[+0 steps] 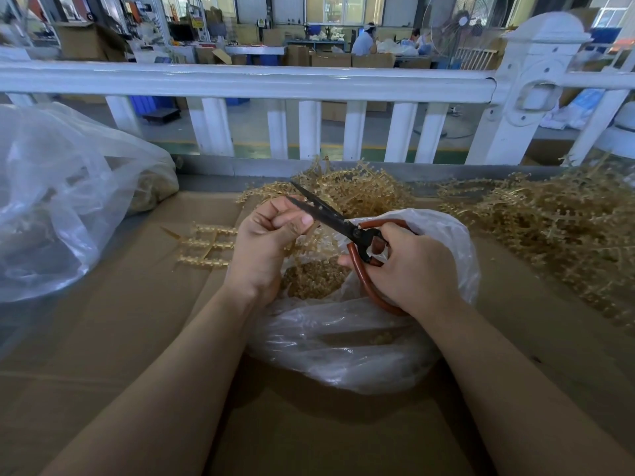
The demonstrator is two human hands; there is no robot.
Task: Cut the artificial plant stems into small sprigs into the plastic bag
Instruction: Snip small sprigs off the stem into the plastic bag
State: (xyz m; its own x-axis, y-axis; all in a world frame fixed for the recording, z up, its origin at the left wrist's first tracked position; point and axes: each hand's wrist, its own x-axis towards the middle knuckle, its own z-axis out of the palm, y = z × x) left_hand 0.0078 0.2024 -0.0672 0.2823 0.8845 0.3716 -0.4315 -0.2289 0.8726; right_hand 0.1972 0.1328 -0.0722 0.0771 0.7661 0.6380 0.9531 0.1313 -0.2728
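My left hand (266,240) pinches a tan artificial plant stem (206,245) whose side branches stick out to the left over the cardboard. My right hand (409,269) grips black scissors (323,211) with red-brown handles; the blades are slightly apart and point up-left beside my left fingers. Under both hands lies an open clear plastic bag (343,341) with several cut tan sprigs (309,278) inside.
A cardboard sheet (137,321) covers the table. Heaps of uncut tan stems (549,218) lie at the right, and a second heap of stems (357,187) lies behind the scissors. A large clear bag (58,201) sits at the left. A white fence (240,80) runs along the far edge.
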